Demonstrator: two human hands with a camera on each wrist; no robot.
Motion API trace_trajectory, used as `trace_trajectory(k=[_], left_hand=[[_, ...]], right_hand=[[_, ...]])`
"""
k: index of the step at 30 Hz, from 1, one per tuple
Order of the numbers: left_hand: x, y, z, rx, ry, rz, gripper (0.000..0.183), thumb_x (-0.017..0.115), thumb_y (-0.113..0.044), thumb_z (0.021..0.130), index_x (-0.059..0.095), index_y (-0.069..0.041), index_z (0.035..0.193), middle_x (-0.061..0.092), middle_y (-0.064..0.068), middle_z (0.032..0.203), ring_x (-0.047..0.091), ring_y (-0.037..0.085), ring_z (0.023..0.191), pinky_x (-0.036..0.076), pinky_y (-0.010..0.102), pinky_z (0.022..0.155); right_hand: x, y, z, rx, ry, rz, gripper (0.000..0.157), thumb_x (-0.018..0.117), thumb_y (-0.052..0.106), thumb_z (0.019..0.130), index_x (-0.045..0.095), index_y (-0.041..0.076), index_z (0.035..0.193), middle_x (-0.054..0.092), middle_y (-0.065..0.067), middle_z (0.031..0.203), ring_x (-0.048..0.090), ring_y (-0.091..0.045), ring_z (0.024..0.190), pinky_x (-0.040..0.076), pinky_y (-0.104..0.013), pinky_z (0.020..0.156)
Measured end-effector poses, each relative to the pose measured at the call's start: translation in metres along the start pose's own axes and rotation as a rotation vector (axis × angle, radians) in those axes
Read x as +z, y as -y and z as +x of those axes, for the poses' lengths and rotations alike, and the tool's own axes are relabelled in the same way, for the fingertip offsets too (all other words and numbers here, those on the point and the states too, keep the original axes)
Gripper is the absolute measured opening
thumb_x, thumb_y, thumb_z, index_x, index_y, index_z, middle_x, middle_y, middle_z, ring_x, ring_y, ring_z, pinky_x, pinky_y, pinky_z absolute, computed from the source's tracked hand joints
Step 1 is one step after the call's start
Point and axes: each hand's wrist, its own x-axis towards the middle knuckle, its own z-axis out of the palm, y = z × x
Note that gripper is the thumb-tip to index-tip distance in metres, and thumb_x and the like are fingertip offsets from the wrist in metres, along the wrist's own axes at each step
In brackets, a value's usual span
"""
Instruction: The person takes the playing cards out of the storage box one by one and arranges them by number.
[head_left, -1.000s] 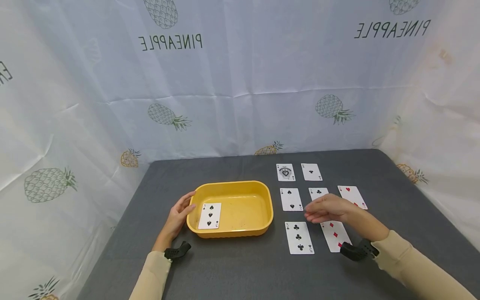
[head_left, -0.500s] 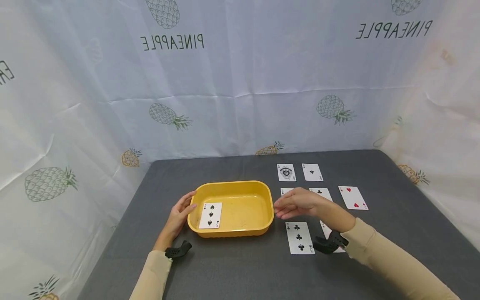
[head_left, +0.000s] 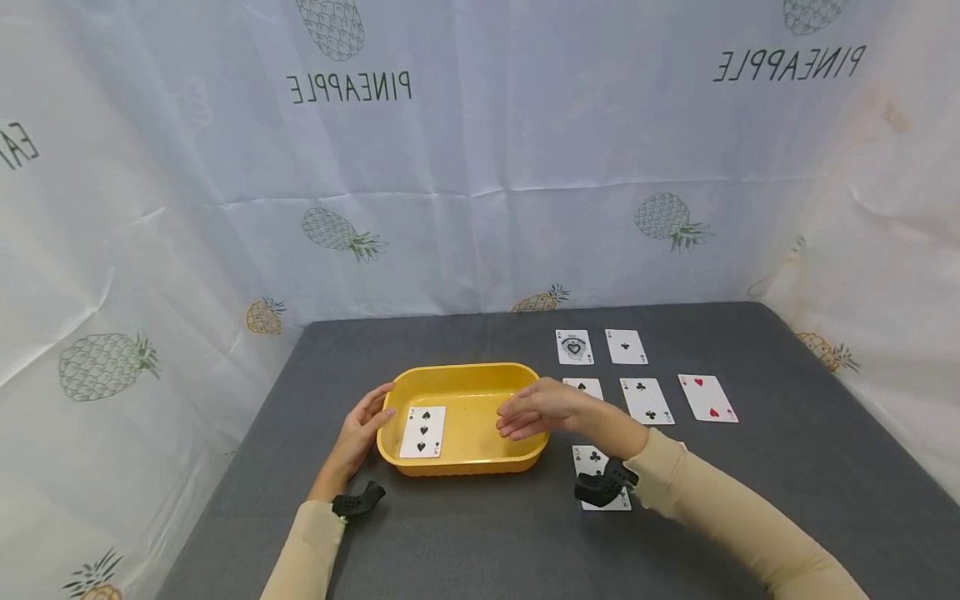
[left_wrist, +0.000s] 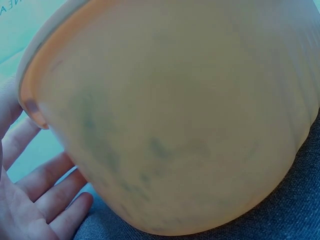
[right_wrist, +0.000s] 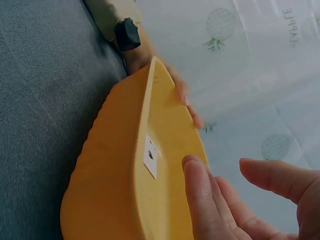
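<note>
A yellow plastic tray (head_left: 465, 463) sits on the dark cloth. Its left rim is held by my left hand (head_left: 360, 432), with the thumb over the edge and the fingers along the outside wall. Inside the tray, at its left end, lies a three of spades playing card (head_left: 423, 432), face up. My right hand (head_left: 543, 407) hovers over the tray's right end, thumb spread from the fingers and nothing between them. The right forearm covers most of a three of diamonds. A three of clubs (head_left: 588, 460) is partly behind the black wrist strap (head_left: 603, 483).
Right of the tray, more cards lie face up: an ace of spades (head_left: 575, 347), an ace of clubs (head_left: 626, 347), a two of clubs (head_left: 647, 402), a two of hearts (head_left: 708, 398) and a half-covered two of spades (head_left: 585, 385). A pineapple-print curtain (head_left: 480, 250) hangs behind the table.
My right hand has moved left, from above the cards to over the tray's right end. The left hand, the tray and the cards stay where they were.
</note>
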Motion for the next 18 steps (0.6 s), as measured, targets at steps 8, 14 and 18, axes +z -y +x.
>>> trace_trajectory(k=[8, 14, 18], left_hand=[[0.001, -0.002, 0.000, -0.007, -0.004, 0.016, 0.053, 0.054, -0.012, 0.097, 0.035, -0.003, 0.145, 0.037, 0.025, 0.151, 0.055, -0.010, 0.109, 0.047, 0.010, 0.089], [0.001, -0.003, -0.001, -0.010, -0.001, 0.024, 0.052, 0.053, -0.012, 0.097, 0.035, -0.003, 0.146, 0.036, 0.024, 0.151, 0.053, -0.011, 0.110, 0.046, 0.009, 0.090], [0.001, -0.003, -0.002, -0.010, -0.001, 0.019, 0.052, 0.053, -0.011, 0.097, 0.035, -0.002, 0.145, 0.037, 0.024, 0.151, 0.054, -0.011, 0.110, 0.046, 0.009, 0.090]], right_hand=[[0.021, -0.007, 0.021, -0.003, -0.027, 0.006, 0.033, 0.059, 0.007, 0.092, 0.060, -0.014, 0.118, 0.074, -0.013, 0.096, 0.072, -0.020, 0.088, 0.052, -0.042, 0.095], [0.036, -0.010, 0.041, 0.047, -0.087, 0.100, 0.035, 0.061, 0.003, 0.090, 0.058, -0.016, 0.119, 0.073, -0.020, 0.099, 0.072, -0.020, 0.080, 0.055, -0.041, 0.088], [0.047, -0.012, 0.052, 0.090, -0.132, 0.136, 0.031, 0.061, 0.001, 0.090, 0.061, -0.015, 0.116, 0.073, -0.021, 0.098, 0.072, -0.022, 0.079, 0.057, -0.040, 0.084]])
